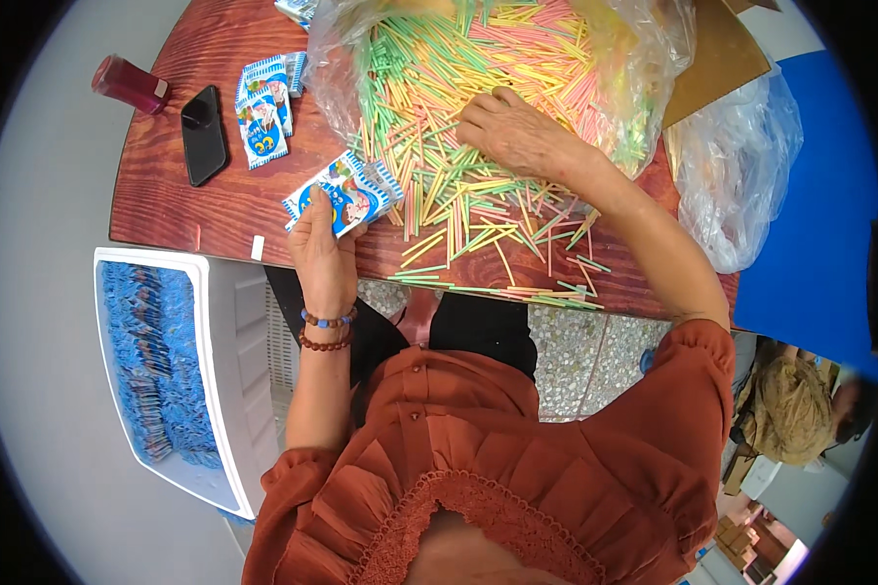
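My left hand pinches a blue-and-white printed packet, thumb on top, above the table's near edge. A large heap of thin pastel sticks, pink, yellow and green, spreads from an opened clear plastic bag across the table. Over the middle of that heap is my right hand, its fingers curled down among the sticks. Its fingertips are hidden, so whatever they grip does not show. Loose sticks lie scattered between the heap and the near edge.
More packets lie on the red-brown wooden table, beside a black phone and a red-capped jar. Below left stands a white foam box with rows of blue packets. A cardboard flap and clear bag are at right.
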Demonstrator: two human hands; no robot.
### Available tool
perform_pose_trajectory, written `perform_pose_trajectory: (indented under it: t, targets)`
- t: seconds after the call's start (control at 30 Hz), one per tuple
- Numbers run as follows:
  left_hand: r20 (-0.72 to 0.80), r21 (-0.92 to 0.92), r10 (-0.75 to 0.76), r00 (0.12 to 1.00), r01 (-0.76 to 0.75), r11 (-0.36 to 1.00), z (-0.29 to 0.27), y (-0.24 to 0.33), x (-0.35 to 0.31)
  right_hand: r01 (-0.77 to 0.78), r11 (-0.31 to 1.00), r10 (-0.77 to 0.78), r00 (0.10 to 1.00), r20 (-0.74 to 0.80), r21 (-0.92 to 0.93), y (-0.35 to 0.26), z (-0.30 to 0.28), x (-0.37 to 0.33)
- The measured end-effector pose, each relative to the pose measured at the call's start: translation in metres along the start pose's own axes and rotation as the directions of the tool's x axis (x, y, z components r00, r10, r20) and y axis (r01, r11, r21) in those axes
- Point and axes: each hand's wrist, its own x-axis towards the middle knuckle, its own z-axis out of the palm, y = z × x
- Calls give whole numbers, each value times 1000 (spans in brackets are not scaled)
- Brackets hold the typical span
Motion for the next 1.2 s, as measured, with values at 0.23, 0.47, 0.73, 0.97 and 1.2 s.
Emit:
perform_pose_trajectory:
  t: [0.23, 0.47, 0.73, 0.97, 1.2]
  targets:
    - [17, -50, -41, 999, 42, 998, -4, -1, 1, -293, 897, 294, 955, 46, 331, 1, -14, 1]
    - [99, -113, -78, 992, 89, 990, 4, -6, 8, -190, 306, 701, 708, -86, 933, 12, -1, 6]
    - [85, -166, -86, 993, 99, 981, 24, -16, 13, 365, -277, 735, 677, -49, 889, -21, -25, 22]
    - [-35, -178, -25, 999, 18, 984, 46, -7, 10, 507, -101, 720, 631, -289, 856, -83, -53, 47]
    - [-87, -190, 36, 996, -52, 980, 38, -8, 10, 486, 28, 684, 628, -371, 874, -109, -49, 61]
